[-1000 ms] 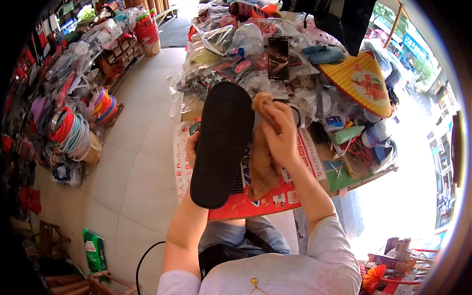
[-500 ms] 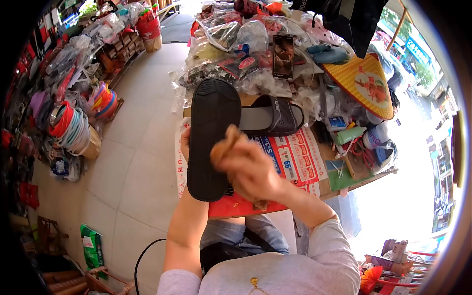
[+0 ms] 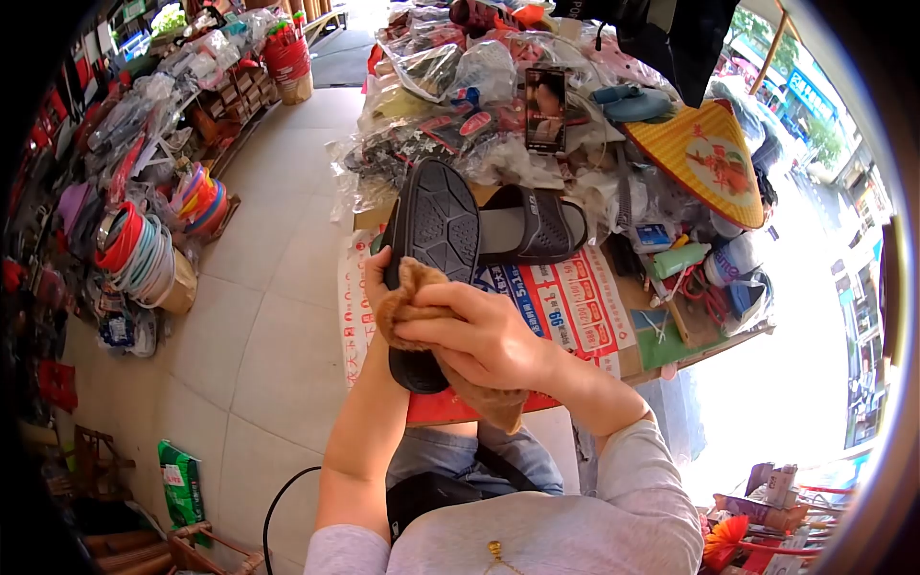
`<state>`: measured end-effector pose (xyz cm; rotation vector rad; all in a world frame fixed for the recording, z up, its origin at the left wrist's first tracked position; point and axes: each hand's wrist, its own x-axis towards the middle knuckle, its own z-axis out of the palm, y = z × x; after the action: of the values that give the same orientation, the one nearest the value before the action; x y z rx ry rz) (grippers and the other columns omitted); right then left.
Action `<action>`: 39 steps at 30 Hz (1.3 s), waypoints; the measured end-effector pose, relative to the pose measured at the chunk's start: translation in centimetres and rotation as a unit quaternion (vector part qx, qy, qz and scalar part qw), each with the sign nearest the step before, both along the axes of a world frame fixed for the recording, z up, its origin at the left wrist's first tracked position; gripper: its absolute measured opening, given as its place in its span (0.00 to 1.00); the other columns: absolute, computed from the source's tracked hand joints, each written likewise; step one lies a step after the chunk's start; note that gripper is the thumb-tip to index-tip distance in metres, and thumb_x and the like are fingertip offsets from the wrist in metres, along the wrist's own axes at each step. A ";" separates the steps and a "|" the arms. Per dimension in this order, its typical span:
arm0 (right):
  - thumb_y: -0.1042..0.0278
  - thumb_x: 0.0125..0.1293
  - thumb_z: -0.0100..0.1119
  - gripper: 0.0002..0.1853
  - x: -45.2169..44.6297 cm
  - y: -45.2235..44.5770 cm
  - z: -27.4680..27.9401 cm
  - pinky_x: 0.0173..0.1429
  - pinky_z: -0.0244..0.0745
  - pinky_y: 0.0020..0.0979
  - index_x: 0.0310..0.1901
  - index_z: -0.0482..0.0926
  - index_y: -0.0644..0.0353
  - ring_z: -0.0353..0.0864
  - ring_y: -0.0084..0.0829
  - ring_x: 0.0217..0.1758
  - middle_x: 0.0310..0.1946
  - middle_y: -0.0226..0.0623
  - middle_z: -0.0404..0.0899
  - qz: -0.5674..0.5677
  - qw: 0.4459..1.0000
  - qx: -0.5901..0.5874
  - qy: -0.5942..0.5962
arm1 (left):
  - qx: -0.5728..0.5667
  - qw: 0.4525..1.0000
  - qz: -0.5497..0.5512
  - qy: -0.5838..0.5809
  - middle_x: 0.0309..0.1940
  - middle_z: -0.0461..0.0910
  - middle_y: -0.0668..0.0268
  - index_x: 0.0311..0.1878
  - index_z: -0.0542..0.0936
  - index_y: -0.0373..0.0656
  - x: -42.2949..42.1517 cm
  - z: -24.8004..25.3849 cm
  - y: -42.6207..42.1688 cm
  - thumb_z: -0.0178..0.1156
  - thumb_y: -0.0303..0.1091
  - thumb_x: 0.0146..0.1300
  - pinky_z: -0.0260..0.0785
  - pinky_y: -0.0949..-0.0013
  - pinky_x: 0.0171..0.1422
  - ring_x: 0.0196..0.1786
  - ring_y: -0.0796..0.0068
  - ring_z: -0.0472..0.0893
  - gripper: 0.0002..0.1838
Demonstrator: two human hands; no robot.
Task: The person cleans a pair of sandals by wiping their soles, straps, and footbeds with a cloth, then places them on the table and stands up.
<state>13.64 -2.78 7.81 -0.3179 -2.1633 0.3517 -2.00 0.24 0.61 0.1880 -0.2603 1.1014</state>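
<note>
A dark slide sandal (image 3: 439, 220) is held up with its patterned sole facing me. My left hand (image 3: 379, 266) grips it from the left edge, mostly hidden behind the sole. In my right hand (image 3: 484, 335) is a bunched brown cloth (image 3: 498, 404), pressed against the lower part of the sole, with one end hanging below the fingers. A second slide sandal (image 3: 548, 228) with a grey footbed rests upright on the table, just right of the held one. Red and white printed paper (image 3: 585, 302) lies under both.
Plastic-wrapped goods are piled at the table's back, with a phone (image 3: 545, 110) propped among them. At right are a yellow conical hat (image 3: 704, 153) and a green bottle (image 3: 678, 259). Buckets (image 3: 120, 230) and shelved goods line the left side across the tiled floor (image 3: 278, 287).
The sandal has turned, so its sole pattern shows more clearly. My right hand and the cloth have shifted a little down and left onto the sole.
</note>
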 end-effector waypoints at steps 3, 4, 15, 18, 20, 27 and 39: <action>0.78 0.50 0.64 0.19 -1.2 -0.8 -0.4 0.35 0.78 0.33 0.46 0.84 0.52 0.79 0.35 0.38 0.46 0.30 0.77 0.117 0.989 0.016 -0.092 | -0.127 0.940 0.185 0.255 0.48 0.84 0.56 0.56 0.79 0.38 1.5 2.9 -1.3 0.50 0.55 0.66 0.78 0.66 0.54 0.45 0.68 0.84 0.29; 0.75 0.51 0.64 0.17 -1.5 -1.3 -1.4 0.32 0.76 0.32 0.46 0.83 0.51 0.75 0.32 0.37 0.44 0.28 0.76 0.117 0.985 0.060 -0.108 | -0.128 0.940 0.186 0.256 0.48 0.84 0.56 0.56 0.79 0.38 1.3 2.4 -0.8 0.50 0.55 0.66 0.78 0.66 0.54 0.45 0.68 0.84 0.29; 0.72 0.51 0.67 0.15 1.8 -2.2 0.2 0.36 0.77 0.31 0.43 0.82 0.52 0.76 0.30 0.41 0.46 0.28 0.76 0.219 0.965 0.000 -0.147 | -0.076 0.974 0.151 0.148 0.54 0.82 0.50 0.64 0.75 0.36 0.2 -0.2 0.9 0.45 0.54 0.65 0.80 0.54 0.56 0.50 0.54 0.85 0.34; 0.70 0.52 0.66 0.14 0.8 -2.0 -0.2 0.34 0.75 0.30 0.43 0.83 0.54 0.74 0.29 0.39 0.44 0.28 0.75 0.202 0.972 0.042 -0.109 | -0.069 0.969 0.183 0.152 0.56 0.81 0.51 0.65 0.75 0.38 0.0 -0.1 0.9 0.45 0.52 0.66 0.79 0.53 0.59 0.53 0.55 0.84 0.33; 0.69 0.52 0.66 0.14 0.8 -1.9 -2.1 0.33 0.74 0.28 0.43 0.83 0.53 0.72 0.29 0.37 0.44 0.28 0.75 0.195 0.963 0.120 -0.146 | -0.083 0.978 0.191 0.025 0.57 0.81 0.54 0.63 0.77 0.40 0.0 0.3 0.6 0.44 0.51 0.67 0.78 0.54 0.60 0.54 0.57 0.84 0.30; 0.67 0.49 0.66 0.12 3.9 -0.9 -2.4 0.33 0.73 0.29 0.39 0.84 0.52 0.73 0.29 0.35 0.44 0.28 0.74 0.176 0.965 0.137 -0.138 | -0.043 0.967 0.250 0.029 0.52 0.83 0.53 0.53 0.82 0.37 -1.2 -0.7 0.7 0.45 0.47 0.71 0.78 0.53 0.58 0.49 0.56 0.84 0.25; 0.68 0.51 0.65 0.13 2.7 2.2 -3.9 0.32 0.77 0.29 0.41 0.83 0.51 0.78 0.29 0.35 0.49 0.32 0.77 0.075 0.978 0.188 -0.055 | -0.181 0.906 0.328 0.196 0.50 0.84 0.57 0.50 0.83 0.39 -1.8 -4.5 2.7 0.47 0.44 0.70 0.77 0.59 0.60 0.50 0.61 0.85 0.21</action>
<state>16.33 -0.60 3.90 0.0404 -2.3134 0.0030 -3.79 2.97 -3.85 0.1631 0.4042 1.7239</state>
